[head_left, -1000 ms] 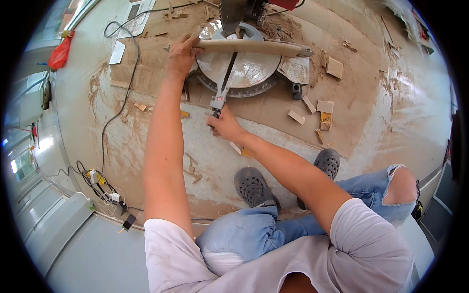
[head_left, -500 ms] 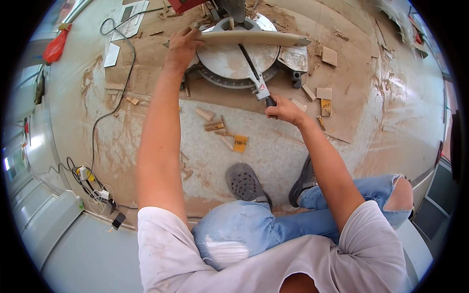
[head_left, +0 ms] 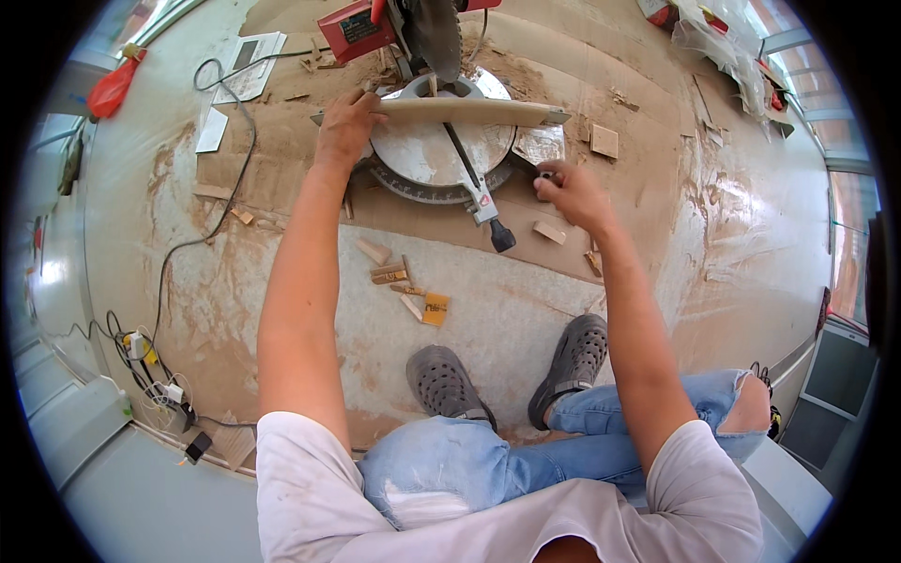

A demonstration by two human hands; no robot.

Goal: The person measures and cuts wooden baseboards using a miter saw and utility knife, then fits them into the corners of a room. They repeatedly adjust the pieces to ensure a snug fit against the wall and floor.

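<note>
A miter saw stands on the floor ahead, its round metal table [head_left: 413,150] below a raised toothed blade [head_left: 434,42]. Across that table, along the fence, lies a pale wooden strip [head_left: 460,113]. My left hand [head_left: 347,127] is closed over the strip's left end. At the right side of the saw's base, my right hand [head_left: 574,195] has its fingers curled round a small black knob [head_left: 543,175]; they partly hide it. The saw's front handle [head_left: 503,236], black-tipped on a slotted arm, points toward me with no hand on it.
Wood offcuts [head_left: 389,272] and a yellow-labelled piece [head_left: 435,309] lie between the saw and my shoes [head_left: 450,380]. A square block [head_left: 604,141] sits to the right. A black cable [head_left: 225,211] runs down the left to plugs [head_left: 141,347]. Sawdust covers the cardboard [head_left: 648,188].
My right hand has let go of the front handle and moved up and right to the side knob. The blade shows more fully as the view has shifted. My left hand stays on the strip.
</note>
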